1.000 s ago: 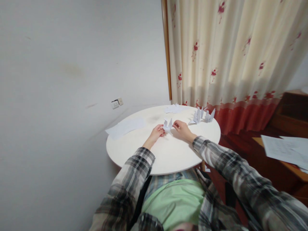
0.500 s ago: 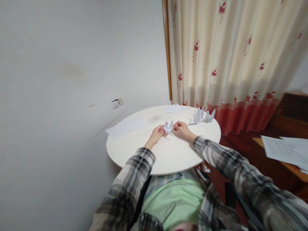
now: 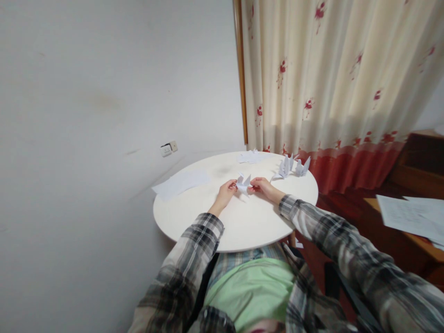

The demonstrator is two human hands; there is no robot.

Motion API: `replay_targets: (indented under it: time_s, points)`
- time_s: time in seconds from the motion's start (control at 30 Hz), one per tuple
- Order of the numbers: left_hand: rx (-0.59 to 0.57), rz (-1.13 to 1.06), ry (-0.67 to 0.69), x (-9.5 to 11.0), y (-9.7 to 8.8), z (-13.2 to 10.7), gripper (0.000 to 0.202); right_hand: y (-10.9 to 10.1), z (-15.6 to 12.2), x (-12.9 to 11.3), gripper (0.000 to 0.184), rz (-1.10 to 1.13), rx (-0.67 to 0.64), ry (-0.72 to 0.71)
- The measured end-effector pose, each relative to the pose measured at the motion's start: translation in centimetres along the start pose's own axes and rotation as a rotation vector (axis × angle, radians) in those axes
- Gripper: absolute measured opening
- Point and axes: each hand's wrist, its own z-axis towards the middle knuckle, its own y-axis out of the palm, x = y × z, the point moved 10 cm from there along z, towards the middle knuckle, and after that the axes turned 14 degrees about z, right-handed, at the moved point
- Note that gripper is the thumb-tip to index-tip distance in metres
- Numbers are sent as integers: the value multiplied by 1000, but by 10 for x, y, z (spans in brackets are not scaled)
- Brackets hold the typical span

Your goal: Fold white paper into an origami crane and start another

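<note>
A white paper crane is held just over the middle of the round white table. My left hand pinches its left end between thumb and fingers. On the other side, my right hand has its fingers closed on the crane's right end. One wing and a bent tip of the crane point upward between the hands. The exact spots under my fingertips are too small to make out.
Several finished paper cranes stand at the table's right back. Loose white sheets lie at the left, and smaller paper pieces at the back. A curtain hangs behind; written papers rest on furniture at right.
The crane has tilted slightly, its upright wing leaning further right. My right hand has shifted a little downward, and my left hand has barely moved.
</note>
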Motion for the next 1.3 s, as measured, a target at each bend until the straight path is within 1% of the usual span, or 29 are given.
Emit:
replay_targets:
  time_s: [0.1,0.2,0.4,0.53,0.67,0.8,0.9,1.03,1.2,1.3]
  points:
    - [-30,55,23,0,3,0,28,3,-1,2,6,26,-31,23]
    - [-51,75,53,-1,6,1,27,5,-3,2,6,41,-35,35]
    - [-35,128,83,0,4,1,25,3,-2,1,10,56,-10,23]
    - [-28,119,79,1,3,1,27,-2,-1,4,10,53,30,36]
    - [-60,53,41,-4,6,3,27,-2,0,2,9,53,34,15]
    - [-77,-59,-16,-13,10,6,26,2,-1,-5,9,43,-6,-32]
    - [-77,-159,-49,-17,12,7,26,7,-3,-11,12,30,-49,-77]
    - [-99,-276,-102,-20,16,6,29,10,-4,-17,16,23,-73,-120]
    - [-102,-335,-169,-24,17,3,35,10,-4,-15,9,39,-82,-76]
    - [-102,-340,-182,-26,17,3,36,11,-5,-17,12,37,-82,-82]
